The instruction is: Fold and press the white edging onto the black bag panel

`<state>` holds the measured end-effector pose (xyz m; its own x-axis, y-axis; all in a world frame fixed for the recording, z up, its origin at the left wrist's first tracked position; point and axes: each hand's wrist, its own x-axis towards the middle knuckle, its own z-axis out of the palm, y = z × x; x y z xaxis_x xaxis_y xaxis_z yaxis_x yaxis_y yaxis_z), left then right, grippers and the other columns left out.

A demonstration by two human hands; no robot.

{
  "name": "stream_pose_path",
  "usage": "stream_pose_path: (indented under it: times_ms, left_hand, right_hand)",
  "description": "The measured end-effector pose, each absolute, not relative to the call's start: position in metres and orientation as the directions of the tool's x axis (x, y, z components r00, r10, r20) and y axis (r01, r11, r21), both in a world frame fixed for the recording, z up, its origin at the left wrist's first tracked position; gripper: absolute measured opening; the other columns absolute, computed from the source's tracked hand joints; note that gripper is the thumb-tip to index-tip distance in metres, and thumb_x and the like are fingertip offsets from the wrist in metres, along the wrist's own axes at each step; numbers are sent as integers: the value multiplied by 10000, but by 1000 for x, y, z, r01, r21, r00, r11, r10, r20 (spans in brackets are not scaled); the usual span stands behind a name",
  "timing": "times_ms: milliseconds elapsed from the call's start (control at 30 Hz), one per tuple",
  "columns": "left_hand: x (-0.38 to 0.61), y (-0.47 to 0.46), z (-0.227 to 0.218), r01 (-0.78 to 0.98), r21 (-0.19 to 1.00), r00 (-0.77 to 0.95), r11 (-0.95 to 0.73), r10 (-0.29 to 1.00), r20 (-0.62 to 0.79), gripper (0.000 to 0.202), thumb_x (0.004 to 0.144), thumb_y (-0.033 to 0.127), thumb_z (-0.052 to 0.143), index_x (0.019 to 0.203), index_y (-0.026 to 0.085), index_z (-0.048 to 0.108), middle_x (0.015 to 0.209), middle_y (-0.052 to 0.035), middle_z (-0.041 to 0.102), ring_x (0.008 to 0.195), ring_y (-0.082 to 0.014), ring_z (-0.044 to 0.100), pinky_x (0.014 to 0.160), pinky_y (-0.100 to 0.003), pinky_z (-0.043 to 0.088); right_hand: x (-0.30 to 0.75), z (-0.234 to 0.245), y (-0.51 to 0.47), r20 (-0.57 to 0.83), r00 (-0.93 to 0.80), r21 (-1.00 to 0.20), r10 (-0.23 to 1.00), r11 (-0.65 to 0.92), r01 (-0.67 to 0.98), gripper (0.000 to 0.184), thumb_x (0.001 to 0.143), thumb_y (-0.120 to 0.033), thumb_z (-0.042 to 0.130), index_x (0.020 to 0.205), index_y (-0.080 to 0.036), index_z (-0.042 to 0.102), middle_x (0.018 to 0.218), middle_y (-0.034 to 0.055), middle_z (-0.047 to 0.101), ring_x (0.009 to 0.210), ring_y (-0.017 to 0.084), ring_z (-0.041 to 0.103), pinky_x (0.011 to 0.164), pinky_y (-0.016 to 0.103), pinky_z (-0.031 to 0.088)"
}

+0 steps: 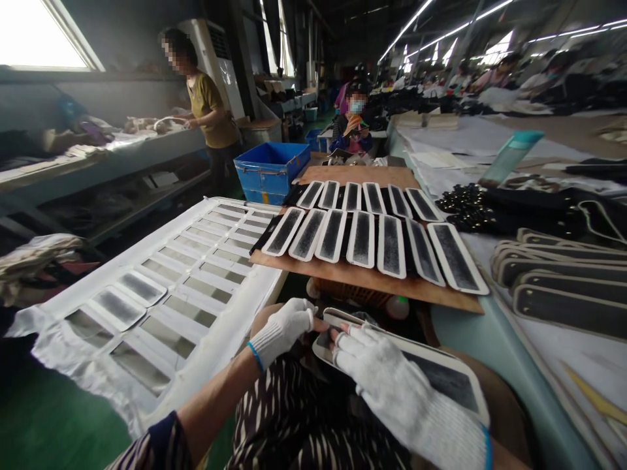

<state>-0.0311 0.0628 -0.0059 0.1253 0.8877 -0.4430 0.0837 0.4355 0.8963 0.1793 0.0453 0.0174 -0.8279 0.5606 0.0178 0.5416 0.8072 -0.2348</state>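
Note:
A long black panel with a pale border and rounded corners [441,376] lies tilted over my lap. Two pale edges show at its left end, so it may be two pieces laid together; I cannot tell. My left hand [289,329], in a white glove with bare fingertips, is closed at that left end. Over the panel's middle reaches my right hand [392,372], gloved the same way, its bent fingers gripping near the left end. The right thumb is mostly hidden. Just beyond, similar panels [390,247] lie in two rows on a brown board [441,301].
To my left stands a white slotted frame [196,307] with two dark panels [117,308] on it. Stacked panels [568,307] and a teal-lidded bottle [512,156] sit on the right-hand table. A blue bin [269,171] and two nearer people are ahead.

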Motion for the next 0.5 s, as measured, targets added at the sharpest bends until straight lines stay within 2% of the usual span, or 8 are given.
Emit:
stream_pose_path:
  times_ms: [133,333,500]
  left_hand:
    - [-30,69,-7,124,882,131,454,874,-468,370,545,460,820,583,154,615,474,16,528,453,-123,466,470,-256,328]
    - [-29,78,-15,152,870,100,469,868,-486,414,505,500,827,537,165,584,468,22,521,444,-122,473,473,-262,354]
    - [-32,69,-25,119,897,72,426,897,-435,413,548,501,825,575,158,598,473,28,511,453,-117,459,472,-251,321]
  right_hand:
    - [177,10,44,89,-807,-183,584,806,563,373,873,-189,543,1225,-250,652,1280,49,683,1235,258,585,1071,471,478]
    - [176,25,47,-30,-833,-234,553,806,544,384,900,-122,475,1225,-217,657,1270,62,685,1275,263,555,1103,486,445]
    - [177,17,48,-16,-831,-251,556,802,541,412,930,-178,474,1299,-267,631,1305,81,661,1280,258,545,1121,474,406]
